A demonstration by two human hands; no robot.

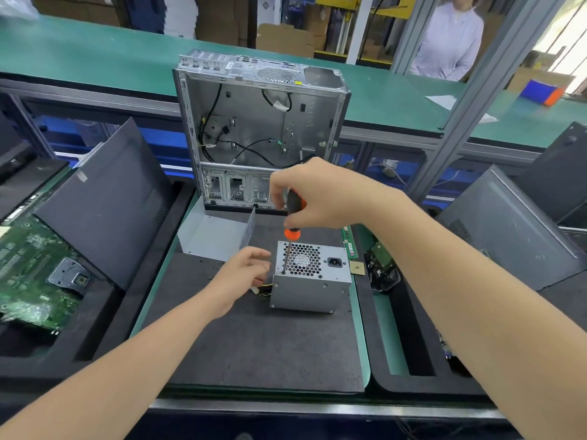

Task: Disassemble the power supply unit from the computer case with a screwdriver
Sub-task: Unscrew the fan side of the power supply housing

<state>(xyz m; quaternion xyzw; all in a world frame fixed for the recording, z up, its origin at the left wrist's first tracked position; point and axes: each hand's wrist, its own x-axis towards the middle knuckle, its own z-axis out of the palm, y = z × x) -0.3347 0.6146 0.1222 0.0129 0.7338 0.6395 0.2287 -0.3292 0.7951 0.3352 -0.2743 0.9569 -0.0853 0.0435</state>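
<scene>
Gripping the screwdriver [291,233] by its black-and-orange handle, our right hand [314,195] holds it nearly upright, tip down at the near-left corner of the fan-grille face of the power supply unit [313,282]. The unit lies on the dark mat of the worktop [254,344], outside the computer case [254,122], which stands open and upright behind it. Our left hand [246,271] sits just beside the unit's left wall, fingers loose and holding nothing; we cannot tell whether they touch it. A motherboard [31,265] lies at far left.
</scene>
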